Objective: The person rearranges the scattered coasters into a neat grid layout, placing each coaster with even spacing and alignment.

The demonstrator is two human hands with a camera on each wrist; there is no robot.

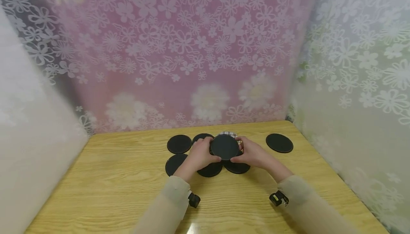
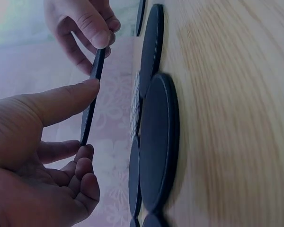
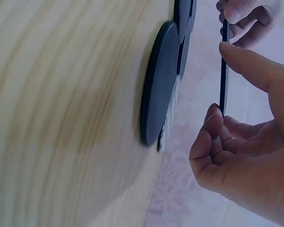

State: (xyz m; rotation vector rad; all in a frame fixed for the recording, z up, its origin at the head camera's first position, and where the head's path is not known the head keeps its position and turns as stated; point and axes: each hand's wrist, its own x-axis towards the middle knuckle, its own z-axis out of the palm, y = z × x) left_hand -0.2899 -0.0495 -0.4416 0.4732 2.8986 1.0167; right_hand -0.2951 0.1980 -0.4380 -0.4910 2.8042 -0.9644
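Both hands hold one black round coaster above the table, pinching it at opposite edges. My left hand has thumb and fingers on its left edge. On the right edge are the thumb and fingers of my right hand. In the left wrist view the coaster appears nearly edge-on, off the table. Below lie several more black coasters, two of them the front middle coaster and front right coaster. Behind the held coaster shows part of a checkered flat piece, mostly hidden.
At the left of the group lie a back coaster and a front coaster, the latter partly behind the left wrist. A single coaster lies apart at the right. Flower-patterned curtains border the wooden table at back and sides.
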